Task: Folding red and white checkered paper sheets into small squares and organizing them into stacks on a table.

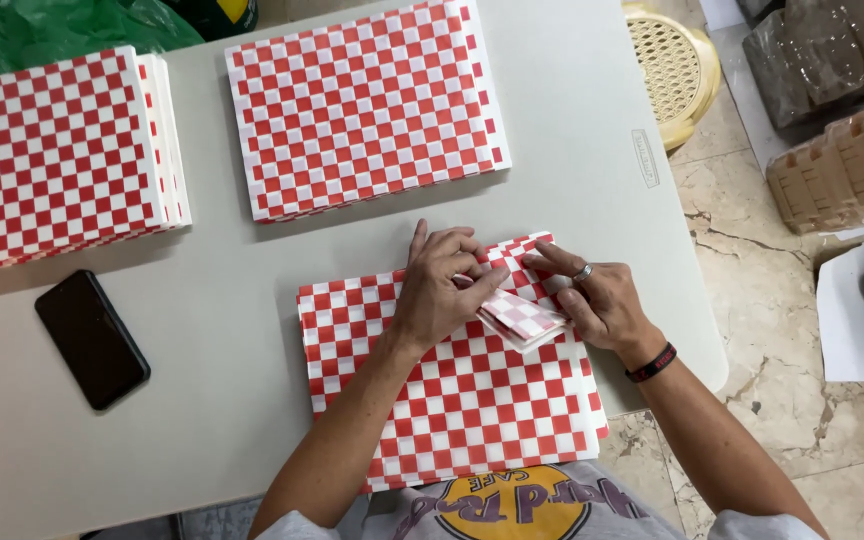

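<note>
Your left hand (439, 290) presses the folded paper (517, 312) flat; right hand (592, 300) pinches its top-right edge. Fold lies btwn both hands, long axis diagonal, atop the stack (452, 400).

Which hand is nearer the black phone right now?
Left. The left hand presses on the folded checkered paper, on the side toward the black phone, though well apart from it. The right hand holds the paper's far side, farther away.
</note>
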